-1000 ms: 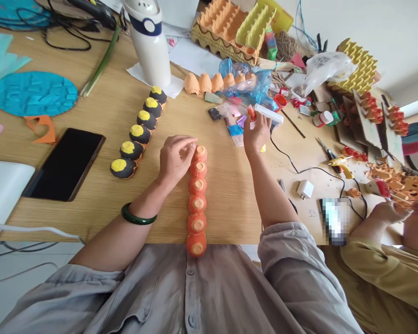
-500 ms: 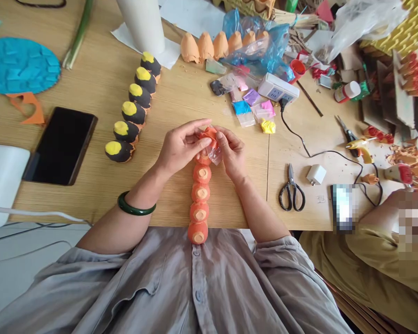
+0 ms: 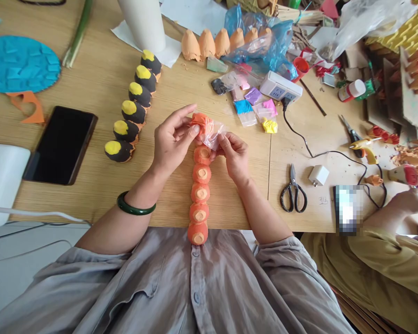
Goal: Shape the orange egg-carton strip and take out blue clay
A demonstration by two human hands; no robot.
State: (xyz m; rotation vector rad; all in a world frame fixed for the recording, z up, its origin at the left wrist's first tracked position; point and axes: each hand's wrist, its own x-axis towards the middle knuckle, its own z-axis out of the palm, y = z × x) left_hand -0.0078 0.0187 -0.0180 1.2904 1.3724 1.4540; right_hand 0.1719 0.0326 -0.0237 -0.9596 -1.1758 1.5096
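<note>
Between my hands is a lump of orange modelling clay (image 3: 202, 124) with a clear plastic bag (image 3: 214, 133) hanging off its right side. My left hand (image 3: 174, 137) pinches the clay between thumb and fingers. The bag's edge is gripped by the thumb and fingertips of my right hand (image 3: 234, 152). Directly below lies a row of orange-coated egg-carton cups (image 3: 200, 193), each with a bare pale spot on top, running down to the table edge by my shirt. The row's far end is partly hidden by the clay and bag.
Black-and-yellow carton cups (image 3: 134, 111) stand in a row on the left, near a black phone (image 3: 61, 144). Small clay packets (image 3: 244, 106), a power strip (image 3: 281, 87) and scissors (image 3: 293, 190) lie to the right. A co-worker's arm (image 3: 390, 211) shows at far right.
The orange clay has moved up and left with my left hand. My right hand has shifted slightly right, so the clear bag is stretched out and the row's upper cup shows more.
</note>
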